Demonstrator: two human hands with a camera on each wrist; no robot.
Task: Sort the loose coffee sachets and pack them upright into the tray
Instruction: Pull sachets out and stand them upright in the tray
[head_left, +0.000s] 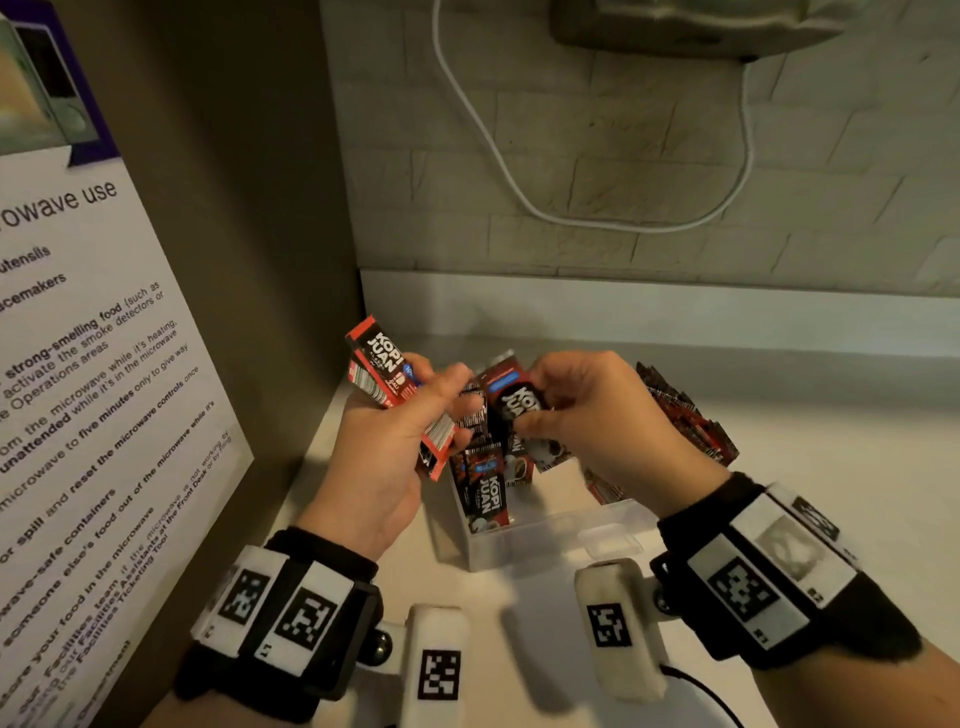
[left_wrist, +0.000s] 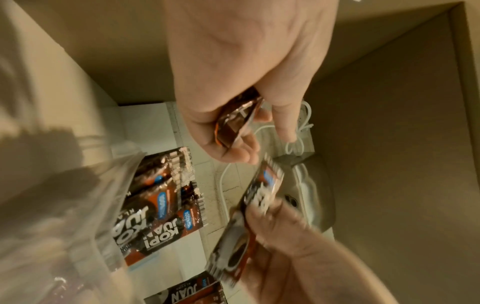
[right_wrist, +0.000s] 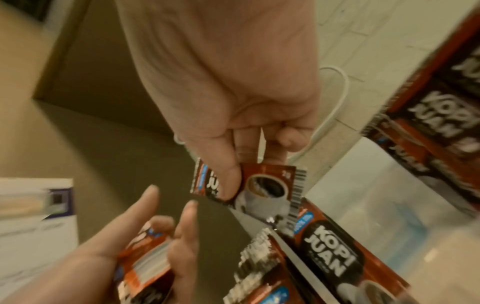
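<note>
My left hand (head_left: 400, 415) grips a small stack of red-and-black coffee sachets (head_left: 387, 371) above the counter; the same stack (left_wrist: 233, 123) shows in its palm in the left wrist view. My right hand (head_left: 566, 400) pinches a single sachet (head_left: 514, 402) between thumb and fingers, close beside the left hand; the cup picture on that sachet (right_wrist: 262, 185) faces the right wrist camera. Below both hands sits a clear plastic tray (head_left: 550, 535) with a few sachets (head_left: 483, 493) standing upright at its left end.
A row of more sachets (head_left: 685, 410) leans at the back right of the tray. A cabinet side panel with a printed microwave notice (head_left: 88, 415) stands close on the left. A white cable (head_left: 571, 208) hangs on the brick wall behind.
</note>
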